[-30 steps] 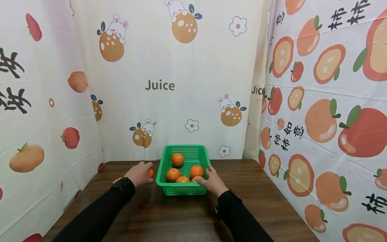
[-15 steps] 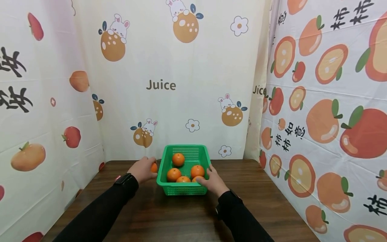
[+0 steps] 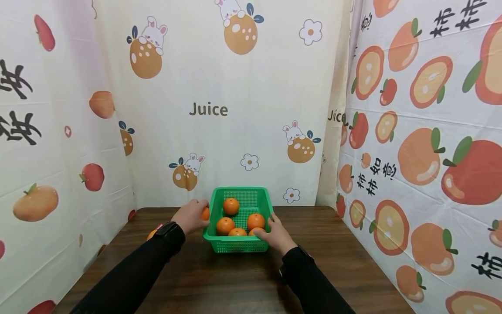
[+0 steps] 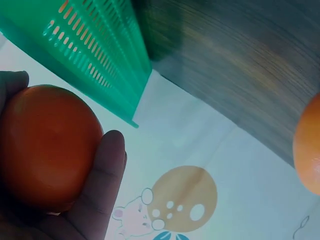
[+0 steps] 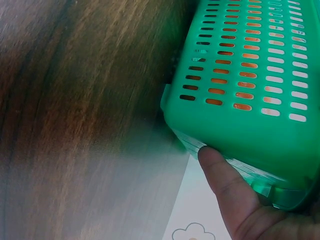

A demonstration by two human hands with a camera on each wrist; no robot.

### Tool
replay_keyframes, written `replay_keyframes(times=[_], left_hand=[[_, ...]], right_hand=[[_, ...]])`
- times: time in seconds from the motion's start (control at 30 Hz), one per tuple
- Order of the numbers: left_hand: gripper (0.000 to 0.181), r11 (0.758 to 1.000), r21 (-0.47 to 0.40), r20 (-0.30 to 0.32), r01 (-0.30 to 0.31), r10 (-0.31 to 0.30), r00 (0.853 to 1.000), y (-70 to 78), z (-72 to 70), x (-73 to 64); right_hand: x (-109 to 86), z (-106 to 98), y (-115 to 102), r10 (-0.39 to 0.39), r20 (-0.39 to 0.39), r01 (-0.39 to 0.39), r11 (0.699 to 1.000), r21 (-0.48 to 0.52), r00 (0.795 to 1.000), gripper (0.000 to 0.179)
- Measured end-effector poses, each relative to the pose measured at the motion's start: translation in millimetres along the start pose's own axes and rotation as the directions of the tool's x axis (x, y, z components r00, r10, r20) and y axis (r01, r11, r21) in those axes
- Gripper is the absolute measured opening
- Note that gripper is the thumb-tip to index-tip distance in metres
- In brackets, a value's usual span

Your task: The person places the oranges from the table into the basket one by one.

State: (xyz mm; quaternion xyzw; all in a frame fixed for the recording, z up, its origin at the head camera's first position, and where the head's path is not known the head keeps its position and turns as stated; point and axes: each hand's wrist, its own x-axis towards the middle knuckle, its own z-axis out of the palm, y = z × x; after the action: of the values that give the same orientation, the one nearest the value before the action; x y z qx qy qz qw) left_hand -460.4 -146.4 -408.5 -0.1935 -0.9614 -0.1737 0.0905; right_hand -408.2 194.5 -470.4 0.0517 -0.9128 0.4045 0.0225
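My left hand (image 3: 191,216) grips an orange (image 4: 50,147), its fingers and thumb curled round the fruit. It is right at the left rim of a green plastic basket (image 3: 240,246), which has slotted walls and stands on the table. Inside the basket lie several oranges (image 3: 231,206), mostly toward its near end. My right hand (image 3: 277,235) grips the basket's right side, the thumb over the rim and the fingers outside. In the right wrist view one finger (image 5: 225,185) lies along the outer wall, and the thumb is hidden there.
Another orange (image 3: 152,234) lies on the dark wooden table (image 3: 219,283), partly hidden behind my left wrist. Fruit-printed curtains (image 3: 251,109) hang close behind the table and along both sides.
My left hand has moved right with the orange, from beside the basket to its left rim. The orange behind the left wrist shows more now. My right hand and the basket have stayed put.
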Motion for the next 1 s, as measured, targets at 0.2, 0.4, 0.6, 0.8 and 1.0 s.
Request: replay_keyframes(times=[0.2,0.4,0.6,0.8,1.0], left_hand=[[0.044,0.999,-0.032,-0.003,0.007,-0.007,1.0,6.4,3.0,6.9],[0.039,0.997,-0.072,-0.005,-0.016,0.016,1.0,13.0,5.1,11.6],[0.04,0.996,-0.088,0.014,-0.023,0.025,1.0,20.7,7.3,27.4],[0.041,0.991,-0.114,0.024,-0.067,0.07,0.997,26.7,10.2,46.2],[0.044,0.979,-0.171,0.037,-0.114,0.122,0.992,30.2,12.7,62.5]], right_hand=[[0.2,1,2,0.002,0.003,-0.002,1.0,0.006,1.0,0.091],[0.2,4,3,-0.006,0.0,0.006,1.0,-0.007,1.0,0.09],[0.5,5,4,-0.003,0.0,0.003,1.0,-0.006,1.0,0.09],[-0.3,4,3,0.01,0.002,-0.01,1.0,0.009,1.0,0.089],[2.9,1,2,0.0,-0.001,0.0,1.0,0.025,1.0,0.091]])
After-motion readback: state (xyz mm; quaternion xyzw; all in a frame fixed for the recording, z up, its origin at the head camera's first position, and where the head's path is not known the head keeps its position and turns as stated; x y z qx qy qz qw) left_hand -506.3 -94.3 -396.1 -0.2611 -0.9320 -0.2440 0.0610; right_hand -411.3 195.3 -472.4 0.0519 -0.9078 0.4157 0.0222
